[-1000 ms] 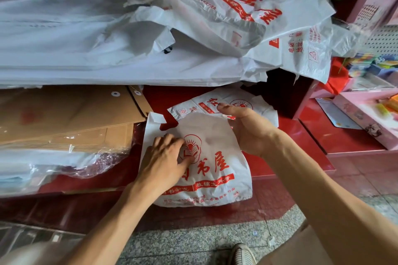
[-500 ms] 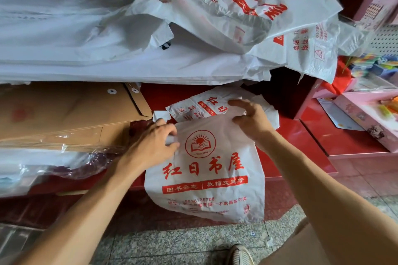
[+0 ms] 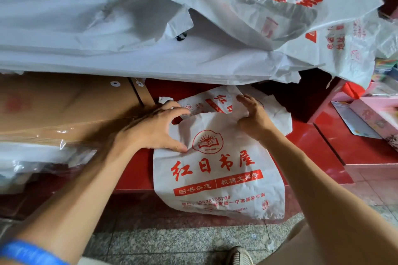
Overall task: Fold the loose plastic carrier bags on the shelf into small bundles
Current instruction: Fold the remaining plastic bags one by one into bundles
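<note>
The printed carrier bag (image 3: 217,168) is now spread flat and logo-up on the red shelf (image 3: 137,170), its bottom edge hanging over the shelf's front lip toward the floor; a second ago it was partly doubled over with the left palm flat on the print, so the bag has been opened out and pulled a bit nearer rather than folded smaller. The left hand (image 3: 155,129) has shifted to the bag's upper left corner: thumb pressing the plastic just beside the round book logo, fingers (image 3: 172,108) spread and reaching over the handle cut-out, not clamped on anything I can make out. The right hand (image 3: 252,118) has moved from the far edge to the upper right handle area, fingers curled down onto the crumpled top edge, looks like a pinch on the plastic, though the contact is partly hidden by the hand itself. A second printed bag (image 3: 215,101) lies under and behind the first, touching it. Above, the heap of loose bags (image 3: 247,17) sits on the upper shelf, unfolded. Brown envelopes (image 3: 64,103) to the left, pink box (image 3: 379,114) to the right. Judgement: this is the flatten-and-align step for one bag, no fold made yet; the task is early, most bags untouched. Next likely move is bringing the handles down or the sides in; thin plastic may slip off the lip.
</note>
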Tool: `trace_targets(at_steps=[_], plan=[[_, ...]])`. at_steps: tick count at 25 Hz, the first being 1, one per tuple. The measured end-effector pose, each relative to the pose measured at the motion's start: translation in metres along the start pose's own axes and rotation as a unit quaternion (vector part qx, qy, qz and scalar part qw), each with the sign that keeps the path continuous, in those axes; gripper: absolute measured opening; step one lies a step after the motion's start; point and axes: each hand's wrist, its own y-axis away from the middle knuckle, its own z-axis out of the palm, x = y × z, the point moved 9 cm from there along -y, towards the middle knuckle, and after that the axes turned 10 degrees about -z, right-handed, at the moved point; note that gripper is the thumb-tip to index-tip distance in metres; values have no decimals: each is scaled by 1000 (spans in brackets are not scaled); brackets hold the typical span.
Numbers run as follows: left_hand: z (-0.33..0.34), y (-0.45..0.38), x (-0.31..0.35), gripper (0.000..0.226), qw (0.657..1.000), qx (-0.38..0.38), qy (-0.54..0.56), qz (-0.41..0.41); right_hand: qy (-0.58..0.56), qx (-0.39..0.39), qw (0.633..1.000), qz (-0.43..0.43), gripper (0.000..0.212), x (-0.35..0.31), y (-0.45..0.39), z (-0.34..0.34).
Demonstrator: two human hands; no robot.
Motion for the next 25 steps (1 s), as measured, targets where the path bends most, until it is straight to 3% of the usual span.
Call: trace_targets(at_steps=[2, 4, 7, 10, 12, 15, 16, 18, 20, 21, 23, 25], plan=[[-12, 11, 22, 53, 993, 83, -69, 46, -17, 25, 999, 20, 80, 8, -5, -3], [-7, 27, 43, 37, 993, 93, -60, 49, 26, 66, 997, 35, 78, 12, -6, -16], [27, 51, 65, 66, 998, -18, -55, 39, 172, 104, 980, 13, 76, 7, 3, -38], [45, 56, 56, 78, 987, -52, -150, 11, 158, 89, 981, -74, 50, -17, 17, -42], [43, 53, 46, 63, 990, -14, -142, -8, 110, 11, 983, -149, 28, -45, 41, -34], [31, 58, 61, 46, 989, 103, -105, 32, 100, -182, 955, -212, 16, -68, 103, -5], [25, 64, 71, 36, 984, 144, -82, 59, 115, -231, 944, -205, 21, -65, 124, 4], [24, 78, 87, 24, 987, 132, -22, 90, 219, -250, 921, -205, 56, -52, 150, 13], [47, 91, 98, 58, 994, 32, -56, 92, 328, -224, 889, -227, 78, -43, 159, 16], [60, 99, 98, 76, 990, -20, -112, 78, 337, -210, 887, -238, 77, -43, 159, 15], [65, 110, 97, 83, 987, -36, -141, 73, 268, -186, 920, -218, 57, -42, 152, 2], [45, 110, 91, 74, 998, 12, -29, 61, 160, -149, 962, -161, 36, -36, 140, -20]])
